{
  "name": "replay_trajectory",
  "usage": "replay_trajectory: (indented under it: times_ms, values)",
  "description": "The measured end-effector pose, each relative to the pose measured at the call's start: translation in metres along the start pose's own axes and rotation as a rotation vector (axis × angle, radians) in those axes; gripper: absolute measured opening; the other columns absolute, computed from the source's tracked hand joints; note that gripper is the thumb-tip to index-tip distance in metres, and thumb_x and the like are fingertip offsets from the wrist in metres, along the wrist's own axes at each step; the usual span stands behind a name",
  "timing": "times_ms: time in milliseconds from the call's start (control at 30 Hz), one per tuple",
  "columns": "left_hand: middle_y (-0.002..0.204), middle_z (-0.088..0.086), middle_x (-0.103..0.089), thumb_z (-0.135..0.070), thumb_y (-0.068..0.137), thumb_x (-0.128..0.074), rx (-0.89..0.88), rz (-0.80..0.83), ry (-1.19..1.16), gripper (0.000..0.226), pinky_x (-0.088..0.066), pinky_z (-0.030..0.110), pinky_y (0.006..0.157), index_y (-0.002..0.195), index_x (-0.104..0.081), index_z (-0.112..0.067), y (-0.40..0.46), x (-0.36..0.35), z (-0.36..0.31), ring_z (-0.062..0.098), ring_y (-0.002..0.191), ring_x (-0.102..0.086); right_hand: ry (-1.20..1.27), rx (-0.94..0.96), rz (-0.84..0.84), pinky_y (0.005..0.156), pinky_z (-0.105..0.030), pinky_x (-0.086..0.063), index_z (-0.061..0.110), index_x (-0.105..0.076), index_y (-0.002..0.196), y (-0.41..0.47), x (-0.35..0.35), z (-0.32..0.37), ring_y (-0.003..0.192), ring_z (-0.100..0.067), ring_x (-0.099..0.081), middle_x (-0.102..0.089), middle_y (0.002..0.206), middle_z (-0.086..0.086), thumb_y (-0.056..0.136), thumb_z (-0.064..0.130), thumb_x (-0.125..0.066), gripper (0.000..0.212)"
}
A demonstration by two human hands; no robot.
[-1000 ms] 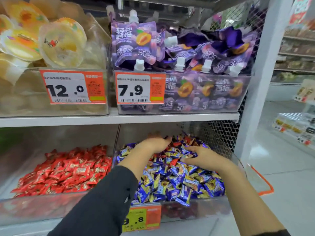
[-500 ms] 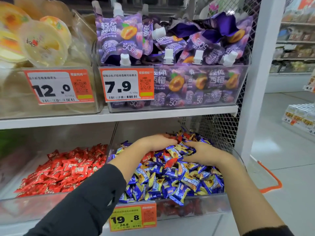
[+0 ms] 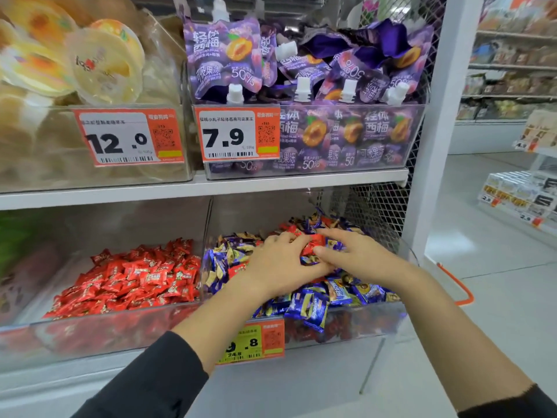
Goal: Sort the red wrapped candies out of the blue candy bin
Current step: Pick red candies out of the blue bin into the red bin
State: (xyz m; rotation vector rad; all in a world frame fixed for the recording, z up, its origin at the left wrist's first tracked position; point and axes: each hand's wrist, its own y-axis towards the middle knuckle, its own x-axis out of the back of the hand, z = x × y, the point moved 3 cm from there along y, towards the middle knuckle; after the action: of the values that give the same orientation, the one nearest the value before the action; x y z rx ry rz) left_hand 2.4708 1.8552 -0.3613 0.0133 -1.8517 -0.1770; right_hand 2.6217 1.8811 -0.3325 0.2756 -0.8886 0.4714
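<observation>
your left hand and right hand meet over the blue candy bin, fingers curled together on a red wrapped candy near the bin's far middle.

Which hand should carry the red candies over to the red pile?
Probably the left hand. It grips red candies already, and the red candy bin lies on its side. The right hand would have to cross over.
</observation>
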Motion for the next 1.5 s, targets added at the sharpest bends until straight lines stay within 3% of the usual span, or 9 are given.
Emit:
replay_trajectory:
  times_ms: [67,267,567,733,967,1100,1200,1367,1500]
  values:
    - [0.142,0.000,-0.044,-0.074,0.079,-0.038,-0.044,-0.034,0.105,0.071,-0.039,0.045,0.102,0.138,-0.039,-0.035,-0.002,-0.005,0.001,0.029,0.127,-0.040,-0.050,0.036,0.053,0.084,-0.020,-0.040,0.032,-0.043,0.142,-0.007,-0.014,0.005,0.099,-0.002,-0.056,-0.062,0.118,0.012,0.095,0.043,-0.053,0.049]
    - [0.148,0.001,-0.038,-0.072,0.081,-0.024,-0.062,-0.071,0.122,0.074,-0.032,0.043,0.109,0.140,-0.042,-0.030,-0.007,-0.008,0.005,0.026,0.135,-0.033,-0.194,0.071,-0.056,0.109,-0.028,-0.029,0.027,-0.038,0.146,-0.009,-0.028,-0.015,0.136,-0.013,-0.037,-0.042,0.148,0.004,0.097,0.050,-0.039,0.054]
    - [0.161,-0.001,0.005,-0.085,0.077,-0.029,-0.051,0.074,0.195,0.093,0.003,0.048,0.118,0.152,0.000,-0.038,-0.043,-0.006,0.012,0.028,0.147,0.008,-0.462,0.228,-0.089,0.119,-0.038,-0.013,0.037,-0.024,0.149,-0.023,-0.043,-0.025,0.145,-0.014,-0.020,-0.027,0.156,0.004,0.079,0.083,0.000,0.087]
    - [0.161,-0.002,0.004,-0.081,0.080,-0.027,-0.119,0.056,0.253,0.087,-0.003,0.046,0.119,0.150,0.006,-0.042,-0.041,-0.002,0.020,0.027,0.148,-0.001,-0.506,0.236,-0.084,0.117,-0.040,-0.021,0.037,-0.025,0.148,-0.020,-0.041,-0.035,0.142,-0.018,-0.029,-0.033,0.154,0.003,0.083,0.080,-0.006,0.080]
    - [0.159,0.007,0.015,-0.075,0.085,-0.021,-0.151,0.101,0.459,0.087,-0.011,0.044,0.118,0.148,0.020,-0.031,-0.035,0.012,0.051,0.029,0.145,-0.014,-0.531,0.110,-0.076,0.119,-0.038,-0.015,0.048,0.001,0.141,-0.010,-0.021,-0.059,0.147,-0.015,-0.014,-0.017,0.160,0.003,0.070,0.087,0.003,0.081]
    - [0.160,0.005,0.015,-0.063,0.093,-0.032,-0.128,0.194,0.422,0.082,0.003,0.043,0.119,0.150,0.017,-0.029,-0.034,0.017,0.052,0.026,0.147,0.009,-0.442,0.065,-0.032,0.119,-0.044,-0.011,0.044,-0.011,0.146,-0.009,-0.016,-0.057,0.148,-0.014,-0.006,-0.012,0.161,0.001,0.093,0.056,-0.045,0.065]
    - [0.160,0.000,0.012,-0.068,0.085,-0.047,-0.058,0.295,0.185,0.098,0.001,0.043,0.120,0.151,0.012,-0.028,-0.029,0.033,0.057,0.022,0.147,0.011,-0.265,0.066,-0.105,0.118,-0.033,-0.011,0.035,-0.030,0.148,-0.012,-0.008,-0.039,0.147,-0.012,-0.010,-0.020,0.158,0.003,0.093,0.031,-0.058,0.061]
    - [0.151,0.011,-0.034,-0.042,0.100,-0.037,-0.012,-0.029,-0.047,0.057,-0.031,0.039,0.111,0.150,-0.025,-0.017,0.003,0.041,0.040,0.027,0.138,-0.033,-0.208,0.191,-0.305,0.105,-0.025,-0.028,0.026,-0.055,0.133,0.000,-0.014,0.001,0.131,-0.016,-0.041,-0.052,0.138,0.004,0.096,0.024,-0.053,0.037]
    - [0.123,0.008,-0.059,-0.045,0.098,-0.039,-0.005,0.072,0.061,0.044,-0.046,0.042,0.091,0.133,-0.047,-0.021,0.017,0.017,0.025,0.030,0.113,-0.055,-0.251,0.195,-0.163,0.105,-0.022,-0.029,0.020,-0.043,0.144,0.025,-0.036,0.016,0.132,-0.020,-0.042,-0.047,0.145,-0.004,0.092,0.003,-0.047,0.054]
